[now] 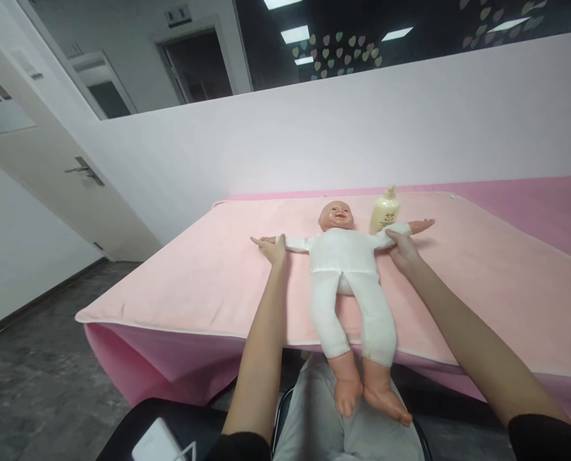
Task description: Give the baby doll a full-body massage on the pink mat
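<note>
As 2 hands grip, 1 doll, faceup

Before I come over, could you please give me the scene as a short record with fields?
doll: face up, arms spread, feet past the cloth's near edge
left hand: grip on one doll arm, near its wrist
right hand: grip on the other arm, near its elbow
bottle: pump type, upright, beside the doll's head
cloth: pale pink, under the doll
chair: black, lower left, bearing a white device with a cable
door: closed, at left
</note>
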`<control>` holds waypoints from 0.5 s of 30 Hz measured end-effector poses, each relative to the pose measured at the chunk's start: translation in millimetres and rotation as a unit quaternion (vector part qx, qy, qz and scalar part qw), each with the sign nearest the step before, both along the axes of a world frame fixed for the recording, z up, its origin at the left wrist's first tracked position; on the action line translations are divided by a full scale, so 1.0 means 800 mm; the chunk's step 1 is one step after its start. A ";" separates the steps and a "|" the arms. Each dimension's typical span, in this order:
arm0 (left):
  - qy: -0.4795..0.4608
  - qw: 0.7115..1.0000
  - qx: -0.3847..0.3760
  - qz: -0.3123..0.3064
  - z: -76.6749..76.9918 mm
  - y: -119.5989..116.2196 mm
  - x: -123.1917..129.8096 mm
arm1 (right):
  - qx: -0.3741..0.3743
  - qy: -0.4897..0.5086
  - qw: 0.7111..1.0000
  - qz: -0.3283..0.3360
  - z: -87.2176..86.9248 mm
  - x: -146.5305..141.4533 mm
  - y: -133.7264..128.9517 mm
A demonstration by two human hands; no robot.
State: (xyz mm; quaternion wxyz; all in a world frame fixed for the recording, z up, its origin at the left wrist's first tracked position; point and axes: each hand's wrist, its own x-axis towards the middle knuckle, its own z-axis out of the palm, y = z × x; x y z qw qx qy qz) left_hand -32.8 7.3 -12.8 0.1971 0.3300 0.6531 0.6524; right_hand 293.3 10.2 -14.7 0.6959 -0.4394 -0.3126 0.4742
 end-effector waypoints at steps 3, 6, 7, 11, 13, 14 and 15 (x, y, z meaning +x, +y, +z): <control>0.257 0.962 -0.045 0.084 0.001 -0.011 0.007 | -0.025 0.064 0.998 0.018 0.003 -0.001 0.000; 0.485 0.873 -0.004 -0.055 -0.003 -0.024 0.026 | -0.034 0.094 0.995 0.015 0.006 -0.004 0.001; 0.543 0.831 0.019 -0.120 -0.005 -0.028 0.033 | -0.038 0.098 0.994 0.008 0.006 -0.005 0.001; 0.646 0.694 0.108 -0.301 -0.005 -0.053 0.048 | -0.048 0.095 0.994 -0.012 0.005 -0.008 0.004; 0.646 0.667 0.154 -0.338 -0.001 -0.068 0.046 | -0.046 0.090 0.995 -0.018 0.003 -0.009 0.005; 0.641 0.659 0.178 -0.350 0.000 -0.076 0.044 | -0.046 0.089 0.995 -0.021 0.002 -0.010 0.005; 0.635 0.651 0.203 -0.363 0.002 -0.083 0.041 | -0.047 0.087 0.995 -0.025 0.002 -0.010 0.005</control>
